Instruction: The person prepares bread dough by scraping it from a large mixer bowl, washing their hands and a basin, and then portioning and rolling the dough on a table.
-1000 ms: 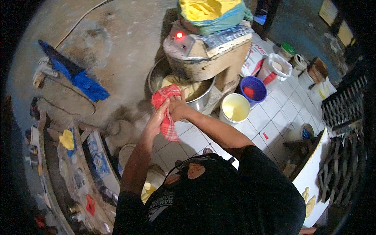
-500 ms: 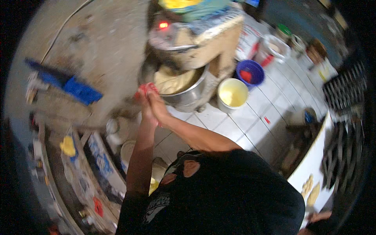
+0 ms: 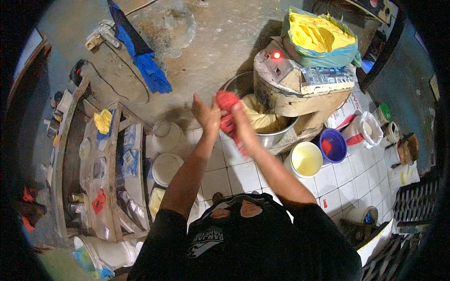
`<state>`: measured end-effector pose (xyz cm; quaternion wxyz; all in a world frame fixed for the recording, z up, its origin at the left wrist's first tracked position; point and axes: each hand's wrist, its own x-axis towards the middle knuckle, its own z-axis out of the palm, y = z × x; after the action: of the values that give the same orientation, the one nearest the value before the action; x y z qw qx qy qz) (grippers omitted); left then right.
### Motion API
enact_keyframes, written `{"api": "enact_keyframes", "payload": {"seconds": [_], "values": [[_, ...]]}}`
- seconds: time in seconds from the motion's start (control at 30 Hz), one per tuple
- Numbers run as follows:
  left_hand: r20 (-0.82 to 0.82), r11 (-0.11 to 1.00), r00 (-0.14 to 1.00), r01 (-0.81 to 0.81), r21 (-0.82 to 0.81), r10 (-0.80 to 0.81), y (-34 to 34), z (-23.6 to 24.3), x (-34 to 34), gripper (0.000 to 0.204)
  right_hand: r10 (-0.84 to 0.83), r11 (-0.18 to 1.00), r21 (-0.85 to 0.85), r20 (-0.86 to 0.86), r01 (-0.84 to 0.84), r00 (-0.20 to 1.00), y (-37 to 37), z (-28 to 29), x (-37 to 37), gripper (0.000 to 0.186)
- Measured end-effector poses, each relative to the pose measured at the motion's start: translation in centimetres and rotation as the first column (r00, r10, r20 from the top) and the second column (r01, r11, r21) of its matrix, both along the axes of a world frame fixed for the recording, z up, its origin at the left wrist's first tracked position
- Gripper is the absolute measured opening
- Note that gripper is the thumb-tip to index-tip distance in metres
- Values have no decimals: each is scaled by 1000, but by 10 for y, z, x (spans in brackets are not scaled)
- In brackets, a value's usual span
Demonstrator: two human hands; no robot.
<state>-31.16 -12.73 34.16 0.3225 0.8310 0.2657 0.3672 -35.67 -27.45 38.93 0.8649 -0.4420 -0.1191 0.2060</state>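
Note:
In front of me, close to the mixing bowl, a bunched red cloth (image 3: 227, 100) is between my hands, with its tail hanging below. My right hand (image 3: 241, 119) is closed round it, a little blurred. My left hand (image 3: 206, 113) is at the cloth's left side, with its fingers apart and one pointing up; its inner fingers meet the cloth's edge. Just beyond, pale dough (image 3: 262, 117) fills the steel bowl (image 3: 276, 139) under the head of a floor mixer (image 3: 281, 93), where a red light glows.
A bag of yellow fat (image 3: 321, 35) sits on the mixer. To the right stand a cream bucket (image 3: 294, 164), a purple bucket (image 3: 344, 151) and an open white sack (image 3: 370, 133). Wooden shelving (image 3: 101, 187) and round lidded tubs (image 3: 167, 169) are on the left.
My hands, pressed together round the cloth before, have come apart, with the cloth now in the right one. The view has shifted, showing more of the shelving and mixer.

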Motion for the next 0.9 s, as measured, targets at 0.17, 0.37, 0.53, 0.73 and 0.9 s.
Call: {"api": "enact_keyframes", "payload": {"seconds": [0.17, 0.37, 0.53, 0.73, 0.9], "values": [[-51, 892, 986, 166, 420, -160, -36, 24, 14, 88, -439, 844, -80, 465, 530, 769, 24, -16, 22, 64], [-435, 699, 851, 502, 509, -294, -73, 41, -34, 87, -151, 978, -146, -8, 148, 988, -21, -11, 102, 37], [-220, 479, 969, 246, 842, -111, -26, 5, -3, 96, -324, 677, -405, 585, 614, 743, 31, -47, 60, 51], [-583, 427, 709, 704, 567, -396, -54, 30, -57, 87, -27, 961, -273, 61, 43, 998, -17, -30, 114, 44], [-384, 537, 724, 686, 491, -574, -37, 4, -48, 70, -32, 773, -318, 845, 549, 534, 14, -54, 83, 26]]}}
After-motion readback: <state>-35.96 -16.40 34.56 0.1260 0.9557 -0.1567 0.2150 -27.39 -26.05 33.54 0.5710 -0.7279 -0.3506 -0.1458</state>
